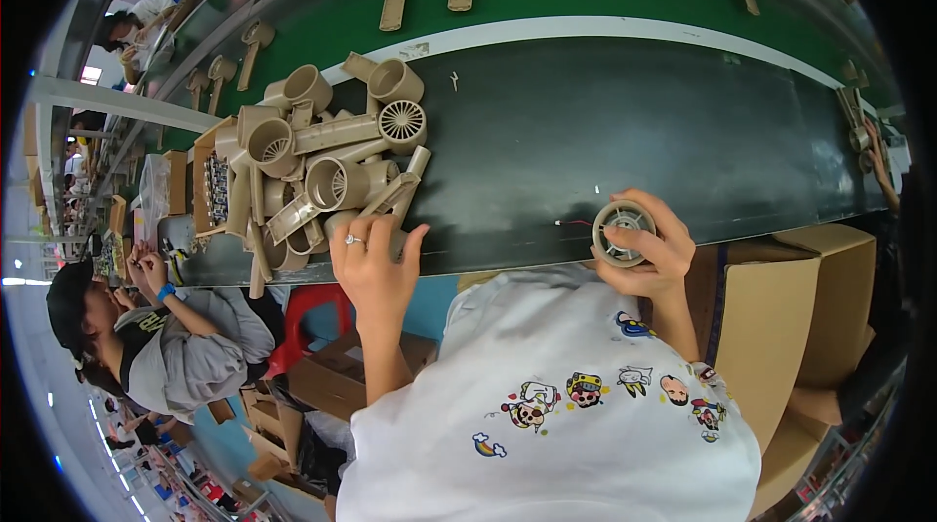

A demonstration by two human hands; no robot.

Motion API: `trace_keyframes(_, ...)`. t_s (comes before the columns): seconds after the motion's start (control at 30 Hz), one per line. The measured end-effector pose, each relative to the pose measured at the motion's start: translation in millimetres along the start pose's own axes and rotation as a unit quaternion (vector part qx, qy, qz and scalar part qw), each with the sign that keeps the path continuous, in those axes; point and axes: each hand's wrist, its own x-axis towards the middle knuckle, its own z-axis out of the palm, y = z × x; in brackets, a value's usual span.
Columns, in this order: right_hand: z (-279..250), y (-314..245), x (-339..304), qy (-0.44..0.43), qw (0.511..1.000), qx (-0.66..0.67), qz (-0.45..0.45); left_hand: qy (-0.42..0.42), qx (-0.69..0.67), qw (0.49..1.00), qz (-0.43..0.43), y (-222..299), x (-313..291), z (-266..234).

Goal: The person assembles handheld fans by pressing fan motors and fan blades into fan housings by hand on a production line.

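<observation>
Step in hand, as judged: pick-up of the next part. The left hand [374, 268] rests with fingers loosely spread on the near edge of the heap of beige plastic blower housings [327, 166] — nothing pinched yet. The right hand [652, 251] is curled around a round beige plastic fan grille [623, 229] at the near edge of the dark table [605, 132]. Next move calls for one housing pulled clear of the heap. The grille shows radial slots — thin wires trail beside it.
</observation>
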Motion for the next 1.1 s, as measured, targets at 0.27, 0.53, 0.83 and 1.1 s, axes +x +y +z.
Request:
trace_keyframes(0.27,-1.9,2.9,1.4,0.006,1.000,0.004,0.007,-0.054,0.126,0.983,-0.121,8.0,-29.3,4.1)
trace_keyframes(0.53,-3.9,1.4,1.7,0.009,1.000,0.012,0.008,-0.100,-0.003,0.982,-0.158,20.4,-28.2,3.3)
trace_keyframes(0.83,-4.9,2.1,0.3,0.028,0.999,-0.001,0.031,-0.056,-0.126,0.990,-0.014,109.7,2.9,61.2)
trace_keyframes(1.1,-15.1,23.8,-21.8,0.080,0.985,0.030,0.148,-0.160,-0.459,0.873,-0.033,108.7,25.3,58.8)
